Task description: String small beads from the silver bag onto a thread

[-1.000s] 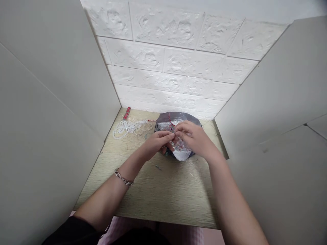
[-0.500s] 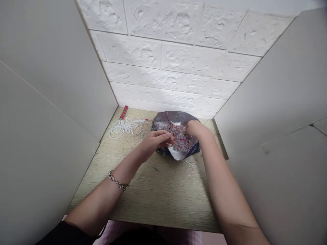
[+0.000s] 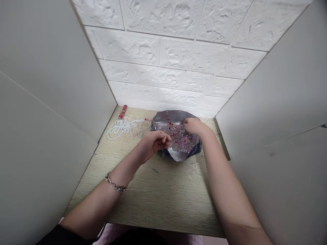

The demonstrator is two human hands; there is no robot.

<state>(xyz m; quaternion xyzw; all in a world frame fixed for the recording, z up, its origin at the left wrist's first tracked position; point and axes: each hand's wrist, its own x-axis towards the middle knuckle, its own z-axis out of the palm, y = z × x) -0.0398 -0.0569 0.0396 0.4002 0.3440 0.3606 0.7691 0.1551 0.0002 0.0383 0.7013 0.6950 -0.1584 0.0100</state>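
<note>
Beads (image 3: 181,140) | being held in silver-lined bag (image 3: 178,156) | being overhung at far right by nearer right hand (image 3: 193,126) | left hand (image 3: 156,142) being poised at near left | both curled; grip contents cannot be told

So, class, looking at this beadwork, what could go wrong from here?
The right hand is at the tiny pink and red beads in the open, silver-lined bag, so a knock could spill them. The white beaded strands lie in overlapping loops on the pale wooden table and might tangle.
</note>
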